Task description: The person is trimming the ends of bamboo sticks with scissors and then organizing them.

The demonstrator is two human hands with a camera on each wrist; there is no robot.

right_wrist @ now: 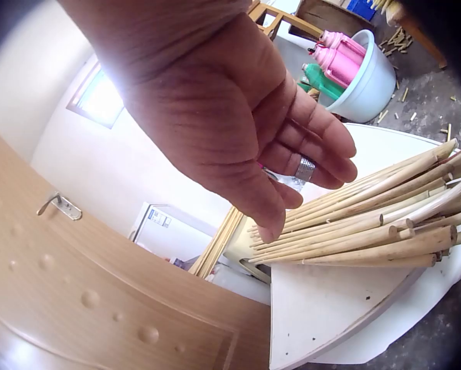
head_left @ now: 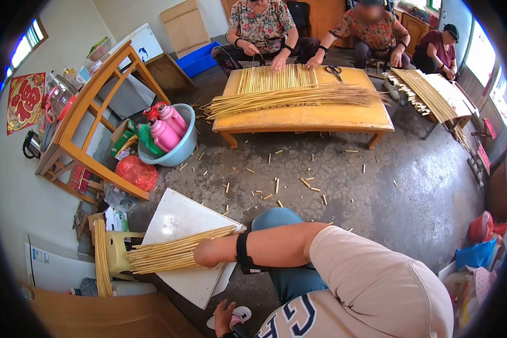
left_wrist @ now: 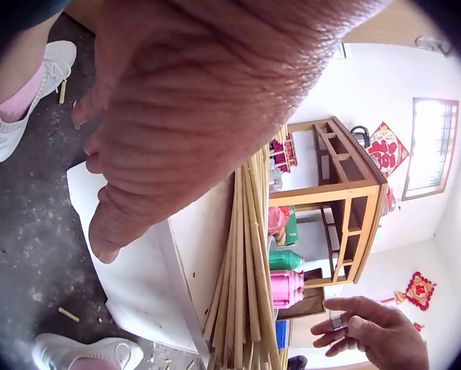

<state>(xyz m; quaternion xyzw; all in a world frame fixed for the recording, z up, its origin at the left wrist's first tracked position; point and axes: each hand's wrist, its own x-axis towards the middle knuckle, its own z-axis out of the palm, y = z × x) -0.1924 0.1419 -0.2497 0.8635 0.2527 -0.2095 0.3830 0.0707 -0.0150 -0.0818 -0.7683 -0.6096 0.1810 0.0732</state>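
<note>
A loose bundle of pale reed stalks (head_left: pixel 163 252) lies across a white board (head_left: pixel 173 213) at my left side. Over the bundle reaches my right hand (head_left: pixel 207 253); the right wrist view shows its fingers (right_wrist: pixel 315 154) loosely bent, with a ring on one and nothing between them and the thumb. The cut ends of the stalks (right_wrist: pixel 385 231) fan out below that hand. Low in the head view, my left hand (head_left: pixel 224 316) hangs beside the board with relaxed fingers. It holds nothing in the left wrist view, where its fingers overlap the board's edge.
More stalks (head_left: pixel 101 259) lean by a cream stool (head_left: pixel 117 248). A blue basin (head_left: pixel 183 147) holds pink and green flasks. Across the floor, scattered with short cut pieces, people work at a yellow table (head_left: pixel 248 121) with stalks and scissors (head_left: pixel 333 70). A wooden door (right_wrist: pixel 99 285) stands nearby.
</note>
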